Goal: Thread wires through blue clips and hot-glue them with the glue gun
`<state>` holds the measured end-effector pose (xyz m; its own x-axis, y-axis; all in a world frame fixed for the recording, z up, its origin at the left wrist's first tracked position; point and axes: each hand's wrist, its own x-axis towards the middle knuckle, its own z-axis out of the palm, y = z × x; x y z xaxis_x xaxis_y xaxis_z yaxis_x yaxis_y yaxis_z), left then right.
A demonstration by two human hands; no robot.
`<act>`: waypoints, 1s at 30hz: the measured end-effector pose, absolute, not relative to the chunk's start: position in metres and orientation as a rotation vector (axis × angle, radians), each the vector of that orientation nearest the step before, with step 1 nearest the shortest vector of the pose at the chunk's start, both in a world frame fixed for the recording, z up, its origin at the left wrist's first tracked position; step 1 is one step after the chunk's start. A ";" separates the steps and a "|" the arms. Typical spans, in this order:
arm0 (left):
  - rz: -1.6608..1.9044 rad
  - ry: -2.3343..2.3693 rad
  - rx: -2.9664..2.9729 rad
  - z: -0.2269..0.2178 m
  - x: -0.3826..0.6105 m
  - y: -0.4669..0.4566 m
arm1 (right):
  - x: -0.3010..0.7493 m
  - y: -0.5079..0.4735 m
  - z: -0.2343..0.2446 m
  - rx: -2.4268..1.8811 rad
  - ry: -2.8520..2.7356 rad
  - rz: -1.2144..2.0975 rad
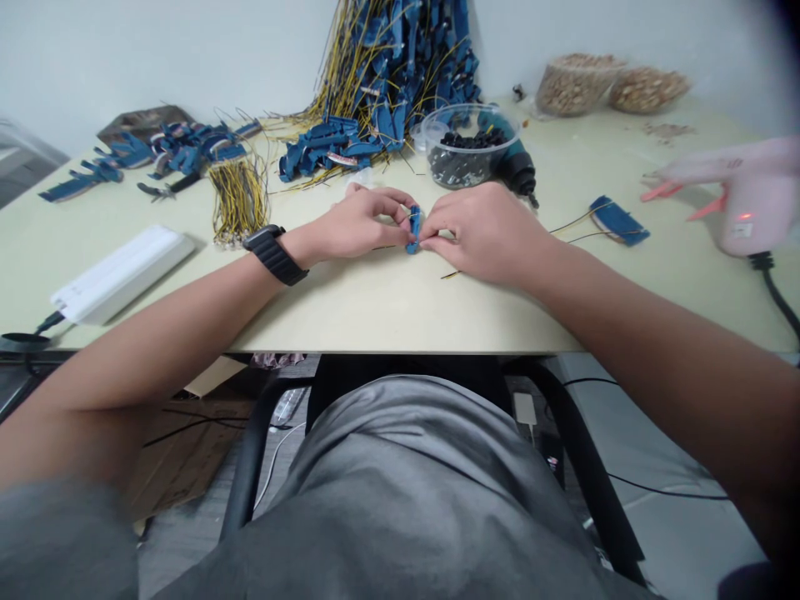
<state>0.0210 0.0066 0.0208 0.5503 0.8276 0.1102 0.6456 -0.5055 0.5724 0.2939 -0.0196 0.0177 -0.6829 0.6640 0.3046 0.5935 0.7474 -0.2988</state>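
Beyond the blue connector [413, 229], clear tub [467, 150] beside drill [517, 171]

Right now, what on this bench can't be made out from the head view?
All in the head view:
The blue piece: the left hand and right hand cover much of it.
The power tool: the clear plastic tub hides part of it.
The pink device: blurred and cut off by the right edge.
The tub's dark contents: too small to identify.
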 end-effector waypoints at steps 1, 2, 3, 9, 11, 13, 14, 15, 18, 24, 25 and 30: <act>0.520 1.184 2.311 0.021 0.021 0.007 | 0.294 -0.018 0.019 -0.994 -2.541 0.246; 0.520 1.180 2.306 0.022 0.021 0.007 | 0.294 -0.017 0.021 -1.026 -2.527 0.250; 0.521 1.178 2.302 0.022 0.021 0.007 | 0.295 -0.016 0.023 -1.054 -2.508 0.261; 0.501 1.171 2.307 0.023 0.021 0.007 | 0.294 -0.009 0.024 -1.055 -2.392 0.376; 0.501 1.183 2.302 0.023 0.020 0.008 | 0.292 -0.007 0.023 -0.989 -2.410 0.370; 0.504 1.188 2.298 0.023 0.020 0.008 | 0.290 -0.005 0.022 -0.958 -2.427 0.372; 0.505 1.186 2.299 0.023 0.020 0.008 | 0.289 -0.004 0.022 -0.957 -2.427 0.382; 0.506 1.182 2.301 0.023 0.019 0.008 | 0.289 -0.004 0.023 -0.958 -2.424 0.396; 0.508 1.176 2.308 0.023 0.019 0.008 | 0.287 -0.004 0.023 -0.938 -2.408 0.420; 0.499 1.167 2.301 0.025 0.020 0.008 | 0.285 -0.002 0.022 -1.007 -2.416 0.411; 0.498 1.167 2.302 0.025 0.020 0.008 | 0.285 -0.002 0.022 -1.011 -2.414 0.417; 0.511 1.159 2.289 0.023 0.019 0.009 | 0.285 -0.003 0.022 -0.976 -2.401 0.453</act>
